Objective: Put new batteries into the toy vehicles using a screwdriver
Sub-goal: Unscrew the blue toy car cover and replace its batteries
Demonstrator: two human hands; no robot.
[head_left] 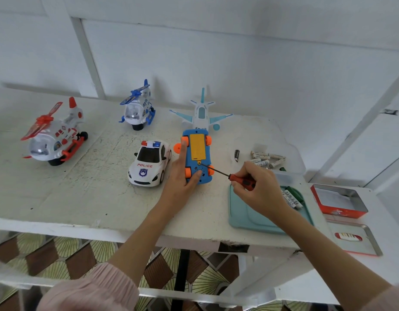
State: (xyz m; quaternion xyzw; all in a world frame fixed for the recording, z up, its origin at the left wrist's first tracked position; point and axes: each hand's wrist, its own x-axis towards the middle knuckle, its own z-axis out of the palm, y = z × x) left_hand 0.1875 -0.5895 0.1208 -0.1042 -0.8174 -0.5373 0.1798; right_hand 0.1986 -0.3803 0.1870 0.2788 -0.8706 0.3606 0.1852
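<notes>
view: head, single wide-angle | position: above and just in front of the near edge of the bench [59,198] | facing: forward and down, toward the wall behind the bench | nearness: close, forearms enter from the lower edge, floor visible below the bench | shared: only one view

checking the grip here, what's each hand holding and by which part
The right hand grips the screwdriver by its red handle. The left hand steadies the upturned blue toy car, index finger along its side and thumb on its near end.
</notes>
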